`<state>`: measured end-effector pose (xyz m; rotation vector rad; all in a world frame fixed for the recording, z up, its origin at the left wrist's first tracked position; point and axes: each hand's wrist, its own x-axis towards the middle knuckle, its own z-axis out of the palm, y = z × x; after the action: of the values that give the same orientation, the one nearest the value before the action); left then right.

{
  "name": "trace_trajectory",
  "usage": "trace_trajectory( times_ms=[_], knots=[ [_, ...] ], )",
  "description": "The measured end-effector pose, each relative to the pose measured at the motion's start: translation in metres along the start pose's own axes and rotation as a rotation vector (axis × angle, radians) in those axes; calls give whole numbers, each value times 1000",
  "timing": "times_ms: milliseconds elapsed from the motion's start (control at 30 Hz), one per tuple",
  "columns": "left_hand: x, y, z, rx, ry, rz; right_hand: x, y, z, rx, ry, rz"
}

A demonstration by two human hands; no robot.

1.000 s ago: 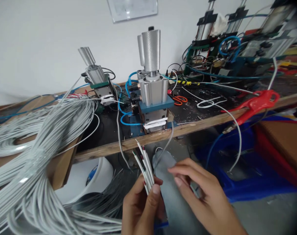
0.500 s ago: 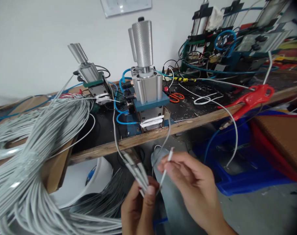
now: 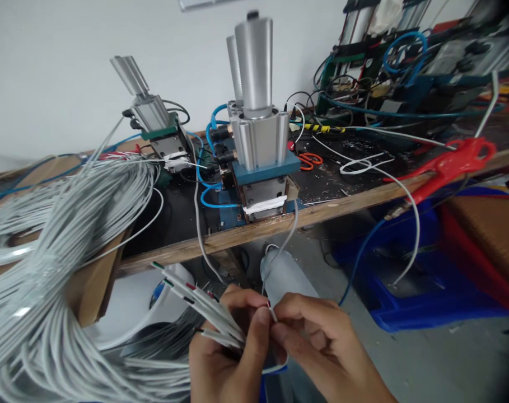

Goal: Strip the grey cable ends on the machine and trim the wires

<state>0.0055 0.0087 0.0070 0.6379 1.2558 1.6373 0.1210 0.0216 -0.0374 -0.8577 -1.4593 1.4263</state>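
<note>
My left hand [image 3: 227,358] is closed round a bunch of white cable ends [image 3: 195,299] that fan out up and to the left, their tips showing coloured inner wires. My right hand [image 3: 321,350] pinches a single white cable [image 3: 271,313] just beside the left thumb, its stripped tip pointing up. Both hands sit below the front edge of the wooden bench [image 3: 321,212], above my knee in light jeans [image 3: 285,277]. On the bench straight ahead stands a pneumatic press [image 3: 258,140] with a blue plate and silver cylinder.
A large coil of grey-white cables [image 3: 61,235] fills the left. A second, smaller press [image 3: 159,131] stands behind it. Orange scissors [image 3: 308,161], a red-handled tool [image 3: 451,165], blue hoses and more machines lie to the right. A white bucket [image 3: 136,310] and blue crates [image 3: 405,280] sit underneath.
The cable bunch in my left hand has swung from upright to pointing left. My right hand has come down and closer to the left thumb with the single cable. The view tilted slightly.
</note>
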Motion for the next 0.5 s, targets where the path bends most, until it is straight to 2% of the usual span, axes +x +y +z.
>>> trace_trajectory(
  times_ms=[267,500],
  knots=[
    [8,7,-4,311,-11,135,3,-2,-4,-110,-15,-2],
    [6,11,3,338,25,70,1,-4,-5,-98,-43,-6]
  ],
)
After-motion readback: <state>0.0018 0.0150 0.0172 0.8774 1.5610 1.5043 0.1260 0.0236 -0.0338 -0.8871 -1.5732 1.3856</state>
